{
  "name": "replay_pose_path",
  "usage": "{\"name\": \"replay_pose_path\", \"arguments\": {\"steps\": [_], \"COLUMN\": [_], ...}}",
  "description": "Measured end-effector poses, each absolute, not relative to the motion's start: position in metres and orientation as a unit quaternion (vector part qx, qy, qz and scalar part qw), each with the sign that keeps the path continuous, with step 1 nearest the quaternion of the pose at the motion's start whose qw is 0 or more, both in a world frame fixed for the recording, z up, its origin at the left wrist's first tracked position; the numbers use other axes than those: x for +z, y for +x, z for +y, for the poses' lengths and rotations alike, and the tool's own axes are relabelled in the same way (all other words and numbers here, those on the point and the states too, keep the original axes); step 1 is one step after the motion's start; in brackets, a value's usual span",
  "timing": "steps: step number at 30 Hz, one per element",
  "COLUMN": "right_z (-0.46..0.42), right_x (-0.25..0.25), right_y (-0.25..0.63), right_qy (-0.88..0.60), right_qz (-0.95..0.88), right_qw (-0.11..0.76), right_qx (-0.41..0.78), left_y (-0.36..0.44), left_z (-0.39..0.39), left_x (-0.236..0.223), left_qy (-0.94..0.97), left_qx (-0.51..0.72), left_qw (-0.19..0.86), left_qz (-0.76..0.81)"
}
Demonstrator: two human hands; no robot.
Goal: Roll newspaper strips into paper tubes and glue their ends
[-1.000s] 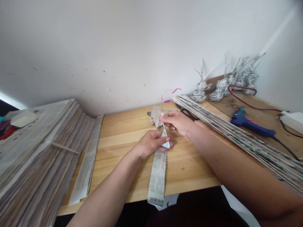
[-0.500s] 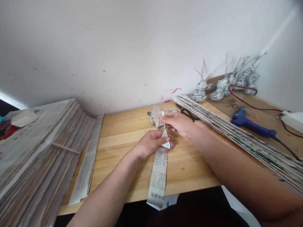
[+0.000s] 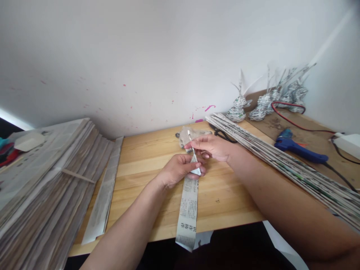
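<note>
A long newspaper strip (image 3: 188, 210) hangs down across the wooden table and over its front edge. Its upper end narrows into a folded, rolled point. My left hand (image 3: 182, 168) pinches the strip there, thumb on top and fingers beneath. Just above, my right hand (image 3: 209, 147) grips the thin rolled tip between thumb and fingertips. The end of the roll sticks out past the right fingers. Behind the hands lies a crumpled beige cloth or bag (image 3: 184, 135), partly covered by the right hand.
Stacked newspaper strips (image 3: 73, 176) fill the left, beside a loose flat pile (image 3: 105, 195). Rolled paper sticks (image 3: 270, 161) lie along the right. Beyond them are a blue glue gun (image 3: 300, 148) with a cord and several woven paper figures (image 3: 237, 108). A wall stands behind.
My right hand has turned slightly, and the rolled tip now leans more to the left. The strip's lower end has shifted a little. My left hand stays nearly in place.
</note>
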State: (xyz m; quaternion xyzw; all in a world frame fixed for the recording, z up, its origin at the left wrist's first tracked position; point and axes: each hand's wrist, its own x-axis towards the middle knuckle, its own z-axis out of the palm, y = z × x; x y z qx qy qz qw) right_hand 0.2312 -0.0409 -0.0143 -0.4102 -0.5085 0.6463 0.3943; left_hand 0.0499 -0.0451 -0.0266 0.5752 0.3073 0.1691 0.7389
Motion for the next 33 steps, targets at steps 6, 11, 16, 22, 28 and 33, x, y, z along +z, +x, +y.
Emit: {"name": "replay_pose_path", "arguments": {"steps": [6, 11, 16, 22, 28, 33], "right_z": [-0.0400, -0.0401, -0.0391, -0.0400, -0.0402, -0.0405], "right_x": [-0.0162, -0.0158, -0.0172, -0.0167, -0.0172, -0.0168], "right_y": [0.2283, 0.2319, 0.2305, 0.2323, 0.2304, 0.2320], "right_qy": [-0.473, -0.413, -0.462, -0.425, -0.458, -0.440], "right_qz": [-0.478, -0.520, -0.480, -0.522, -0.498, -0.538], "right_qw": [0.453, 0.397, 0.437, 0.383, 0.428, 0.379], "right_qx": [0.586, 0.633, 0.605, 0.633, 0.599, 0.611], "left_y": [0.0495, 0.0489, 0.0493, 0.0481, 0.0483, 0.0487], "left_z": [-0.0440, -0.0433, -0.0425, -0.0422, -0.0423, -0.0428], "left_x": [-0.0266, -0.0278, -0.0292, -0.0285, -0.0297, -0.0287], "left_qy": [0.586, 0.580, 0.591, 0.593, 0.590, 0.582], "left_qx": [0.150, 0.163, 0.152, 0.159, 0.154, 0.162], "left_qw": [0.733, 0.737, 0.728, 0.723, 0.729, 0.732], "left_qz": [0.311, 0.307, 0.311, 0.316, 0.311, 0.315]}}
